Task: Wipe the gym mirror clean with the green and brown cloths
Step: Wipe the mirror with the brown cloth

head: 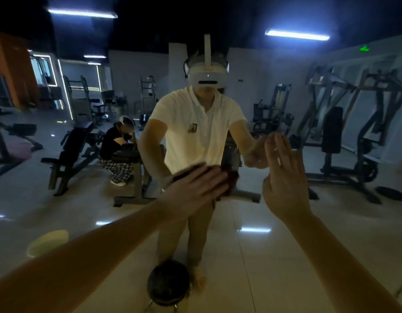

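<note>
You are mid-wipe: your left hand presses the brown cloth flat-fingered against the mirror, your right hand spread and bare beside it, so next sweep the cloth onto unwiped glass.

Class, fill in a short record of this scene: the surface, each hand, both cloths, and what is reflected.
surface: gym mirror, reflecting weight machines
left hand: flat, pressing brown cloth to the glass
right hand: open, fingers straight, no cloth
green cloth: uncertain; perhaps the pale green shape lower left
</note>
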